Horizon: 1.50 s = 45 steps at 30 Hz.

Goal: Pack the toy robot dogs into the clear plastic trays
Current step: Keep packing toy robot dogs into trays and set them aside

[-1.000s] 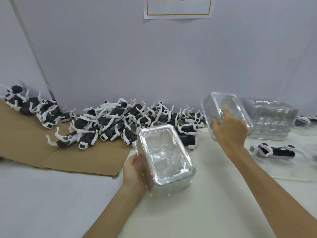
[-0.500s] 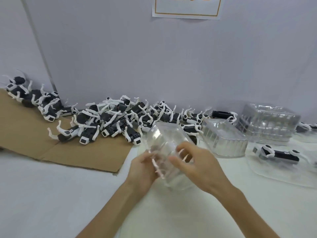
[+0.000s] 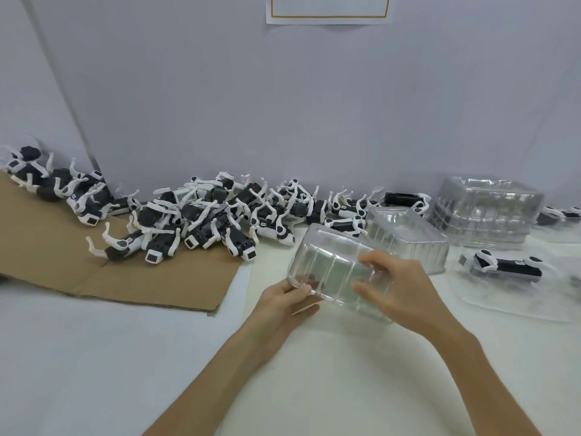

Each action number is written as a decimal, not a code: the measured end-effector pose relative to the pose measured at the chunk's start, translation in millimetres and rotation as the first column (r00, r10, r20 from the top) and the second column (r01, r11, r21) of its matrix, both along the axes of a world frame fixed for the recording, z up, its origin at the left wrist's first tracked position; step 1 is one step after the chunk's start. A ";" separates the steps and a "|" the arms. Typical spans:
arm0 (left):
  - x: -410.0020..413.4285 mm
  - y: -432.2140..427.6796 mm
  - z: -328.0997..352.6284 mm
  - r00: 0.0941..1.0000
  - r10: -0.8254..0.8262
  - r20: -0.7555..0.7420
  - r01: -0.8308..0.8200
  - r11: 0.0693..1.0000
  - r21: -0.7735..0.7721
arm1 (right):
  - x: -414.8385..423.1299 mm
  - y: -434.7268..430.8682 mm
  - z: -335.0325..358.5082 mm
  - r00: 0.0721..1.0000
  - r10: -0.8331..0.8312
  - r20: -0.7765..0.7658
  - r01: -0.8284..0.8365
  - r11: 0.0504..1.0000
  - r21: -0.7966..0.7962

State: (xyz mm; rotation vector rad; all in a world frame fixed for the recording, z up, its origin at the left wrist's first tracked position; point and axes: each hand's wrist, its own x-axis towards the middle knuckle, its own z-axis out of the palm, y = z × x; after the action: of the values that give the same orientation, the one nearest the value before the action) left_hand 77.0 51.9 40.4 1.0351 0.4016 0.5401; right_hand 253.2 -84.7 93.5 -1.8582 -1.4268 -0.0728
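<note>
Now right hand (image 3: 404, 294) grips tray (image 3: 330, 262), turned sideways.

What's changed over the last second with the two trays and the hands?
The right hand let go of the second clear tray, now resting on the table beside the tray stack, and came across to grip the held tray together with the left hand. That tray has been rotated between them. The toy dog pile, cardboard and the dog lying at right stayed put.
</note>
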 end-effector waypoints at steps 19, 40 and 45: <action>5.8 -22.7 14.2 0.964 0.257 0.068 -0.264 0.903 0.338 | -38.6 23.4 -18.3 0.968 0.129 -0.216 -0.081 0.973 0.216; 3.7 -23.8 19.6 0.952 0.302 0.054 -0.302 0.891 0.339 | -36.4 20.2 -16.7 0.981 0.163 -0.105 -0.130 0.956 0.264; 1.5 -22.2 19.6 0.948 0.317 0.023 -0.303 0.879 0.368 | -39.0 20.9 -16.7 0.955 0.218 -0.202 -0.171 0.959 0.228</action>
State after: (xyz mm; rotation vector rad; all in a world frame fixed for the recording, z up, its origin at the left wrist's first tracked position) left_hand 78.6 29.7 60.0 1.3542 0.5170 0.9105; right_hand 214.2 -63.8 76.8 -1.4963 -1.3798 0.0820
